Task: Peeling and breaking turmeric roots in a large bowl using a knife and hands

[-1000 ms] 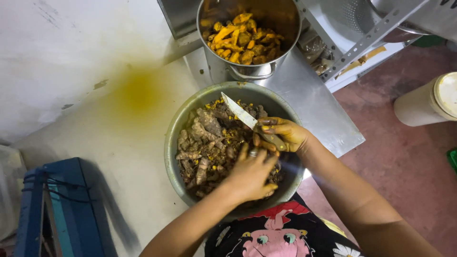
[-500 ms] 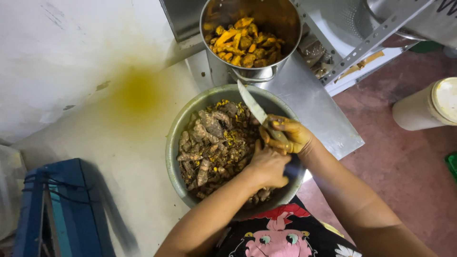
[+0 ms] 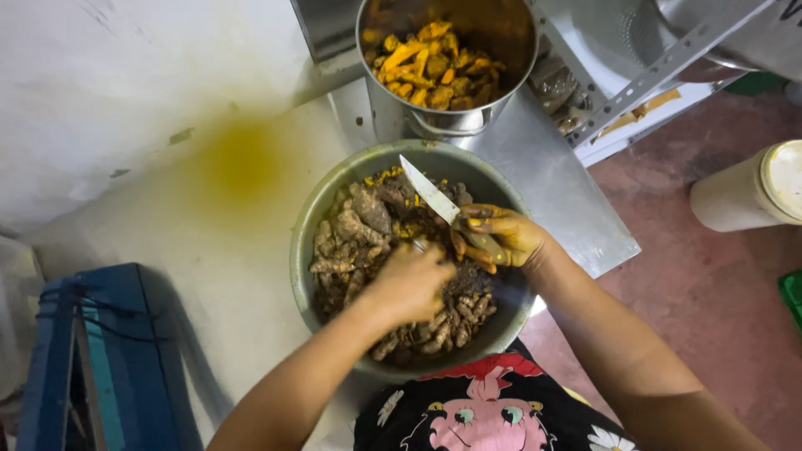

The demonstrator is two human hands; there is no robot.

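Your right hand clamps the steel-bladed knife; left hand closes on knobbly brown, probably hard roots: grip lengthwise.

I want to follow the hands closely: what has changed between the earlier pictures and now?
The left hand moved from the near side of the big metal bowl up toward the middle of the turmeric roots. The right hand kept holding the knife, blade pointing away up-left. The upper pot of cut yellow pieces stayed in place.

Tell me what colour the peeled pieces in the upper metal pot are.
Bright yellow-orange pieces, clearest in the head view.
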